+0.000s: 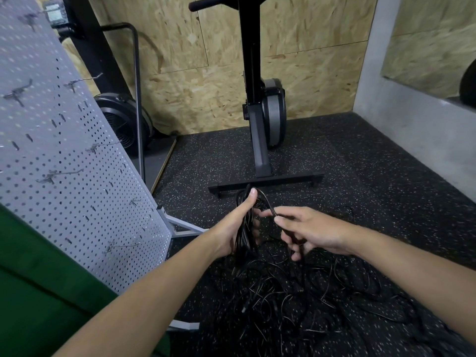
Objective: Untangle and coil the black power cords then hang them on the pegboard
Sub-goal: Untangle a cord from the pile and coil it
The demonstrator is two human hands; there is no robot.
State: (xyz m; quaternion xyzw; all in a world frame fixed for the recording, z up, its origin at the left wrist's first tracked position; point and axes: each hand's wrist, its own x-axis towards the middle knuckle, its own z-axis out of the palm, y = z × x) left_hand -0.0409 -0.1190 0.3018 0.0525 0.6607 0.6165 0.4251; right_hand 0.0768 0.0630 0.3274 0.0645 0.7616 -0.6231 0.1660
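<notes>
Cord bundle, black, wound into several long loops, gripped upright in left hand: thumb pressed along the top of the loops, fingers curled round behind and mostly hidden by the cord. Number of turns hard to count, black on dark. One strand arching off the top of the bundle and across to right hand, pinched there between thumb and forefinger, then running down under loosely curled fingers; lower run lost against the floor. Hands close together, not touching, each closed on cord.

Directly below both hands, tangled pile of more black cords spread over speckled rubber floor, blurred toward the lower right and cut off by the frame edge; a plug or two just made out near the middle, ends otherwise impossible to trace.

Left of the hands, grey pegboard tilted in view, studded with metal hooks, top and left edge cut off. Green fabric at lower left, in front of the pegboard's lower corner. Beyond the bundle, black exercise machine upright on its crossbar foot, top out of frame.
</notes>
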